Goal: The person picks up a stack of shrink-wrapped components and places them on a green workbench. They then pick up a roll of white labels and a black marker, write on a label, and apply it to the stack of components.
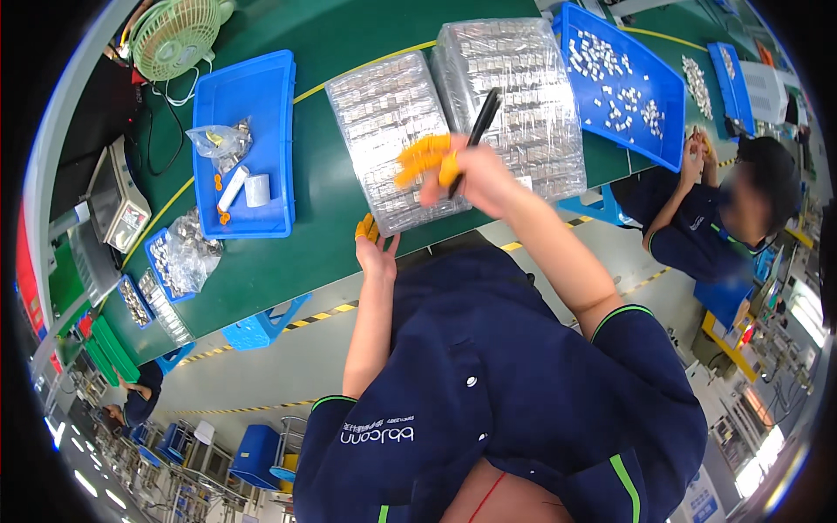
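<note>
Two plastic-wrapped stacks lie side by side on the green table: a left stack (384,109) and a taller-looking right stack (540,96). Both are full of rows of small silvery-white parts. My right hand (479,174), wearing orange finger cots, is closed around a black marker pen (485,118) above the stacks, with the pen's long end pointing up and away. At the near left corner of the left stack is my left hand (377,254), also in orange finger cots. Its fingers are extended against or close to the stack's edge, and it holds nothing visible.
A blue tray (288,139) at left contains a plastic bag, white rolls and orange pieces. Another blue tray (676,122) at right holds scattered small white parts. A bag of parts (193,248), a green fan (177,37) and a co-worker (715,218) are nearby.
</note>
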### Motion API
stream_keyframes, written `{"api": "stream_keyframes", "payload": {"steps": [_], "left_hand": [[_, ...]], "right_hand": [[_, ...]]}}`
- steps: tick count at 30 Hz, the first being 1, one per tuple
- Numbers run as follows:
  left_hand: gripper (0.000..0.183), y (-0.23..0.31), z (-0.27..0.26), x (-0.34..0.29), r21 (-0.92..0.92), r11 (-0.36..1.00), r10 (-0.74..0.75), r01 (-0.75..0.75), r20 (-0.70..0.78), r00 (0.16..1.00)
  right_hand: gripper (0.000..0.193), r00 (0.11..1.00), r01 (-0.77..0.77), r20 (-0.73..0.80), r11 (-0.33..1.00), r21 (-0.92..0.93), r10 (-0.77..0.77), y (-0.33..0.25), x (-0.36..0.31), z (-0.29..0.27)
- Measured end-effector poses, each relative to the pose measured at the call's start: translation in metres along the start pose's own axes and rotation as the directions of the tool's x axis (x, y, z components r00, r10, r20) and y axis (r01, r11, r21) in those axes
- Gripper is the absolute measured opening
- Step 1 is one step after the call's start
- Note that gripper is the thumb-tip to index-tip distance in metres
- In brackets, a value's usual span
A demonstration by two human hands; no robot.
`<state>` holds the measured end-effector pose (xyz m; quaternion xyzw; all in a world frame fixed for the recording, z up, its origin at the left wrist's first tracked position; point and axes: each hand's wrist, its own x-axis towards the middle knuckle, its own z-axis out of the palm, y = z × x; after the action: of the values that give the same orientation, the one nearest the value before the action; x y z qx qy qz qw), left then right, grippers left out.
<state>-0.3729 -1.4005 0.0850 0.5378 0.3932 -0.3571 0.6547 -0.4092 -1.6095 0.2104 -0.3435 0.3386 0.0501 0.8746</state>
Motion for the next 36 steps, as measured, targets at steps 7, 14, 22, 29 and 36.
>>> {"api": "stream_keyframes", "payload": {"steps": [7,14,22,29,36], "left_hand": [[0.039,0.002,-0.021,0.004,0.191,0.98,0.025,-0.053,0.145,0.989],[0.055,0.001,-0.037,0.008,0.659,0.628,0.149,-0.414,0.42,0.895],[0.084,-0.012,-0.021,0.018,0.688,0.042,0.472,-0.724,0.625,0.622],[0.08,-0.015,-0.017,0.023,0.796,0.065,0.47,-0.602,0.508,0.722],[0.077,-0.013,-0.01,0.012,0.739,0.102,0.534,-0.666,0.524,0.663]], "right_hand": [[0.016,0.998,-0.01,0.025,0.572,-0.82,0.054,0.097,-0.029,-0.03],[0.02,0.982,-0.05,-0.04,-0.049,-0.998,-0.187,0.162,-0.025,-0.07],[0.023,0.884,-0.192,-0.235,0.146,-0.971,-0.403,0.174,-0.005,-0.1],[0.023,0.876,-0.071,-0.251,0.405,-0.912,-0.412,0.197,0.004,-0.105],[0.02,0.934,-0.06,-0.252,0.581,-0.812,-0.255,0.209,-0.003,-0.117]]}}
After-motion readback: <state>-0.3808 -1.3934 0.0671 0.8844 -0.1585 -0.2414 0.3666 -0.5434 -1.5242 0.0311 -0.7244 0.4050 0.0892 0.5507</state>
